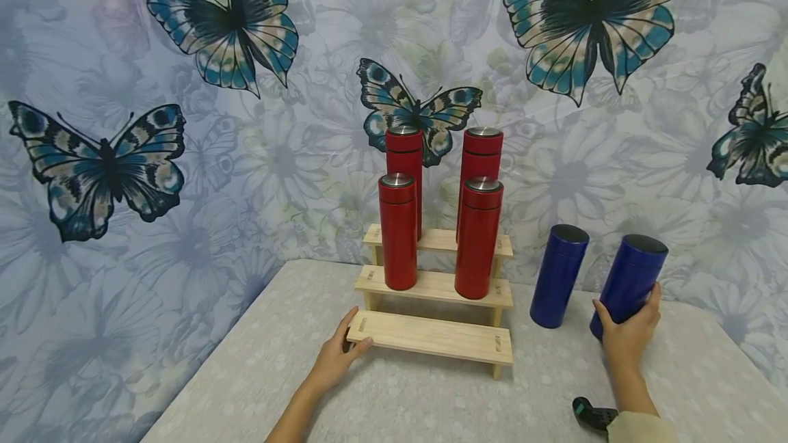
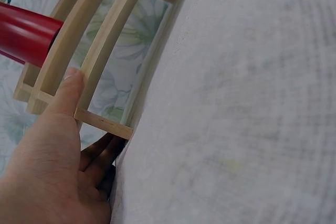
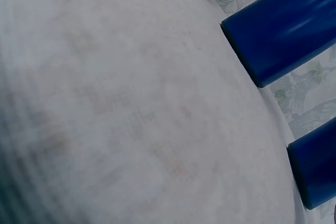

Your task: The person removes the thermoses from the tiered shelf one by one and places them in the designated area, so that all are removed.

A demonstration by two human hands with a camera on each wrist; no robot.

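My left hand [image 1: 335, 361] grips the left end of the lowest step of a three-step wooden stand [image 1: 431, 335]. In the left wrist view its thumb [image 2: 71, 90] lies along the step's edge, with the other fingers behind the end support. My right hand [image 1: 631, 337] holds a blue thermos bottle [image 1: 634, 275] from its right side, low on the body; the bottle leans slightly. A second blue thermos bottle [image 1: 559, 275] stands just left of it. The right wrist view shows both bottles' lower ends, the held bottle [image 3: 317, 163] and the other bottle [image 3: 286, 30].
Red thermos bottles stand on the stand, two on the middle step, such as the front-left bottle [image 1: 399, 231], and two on the top step. Behind is a butterfly-patterned wall [image 1: 320, 176]. A black object [image 1: 594, 417] lies by my right wrist on the pale tablecloth [image 1: 258, 361].
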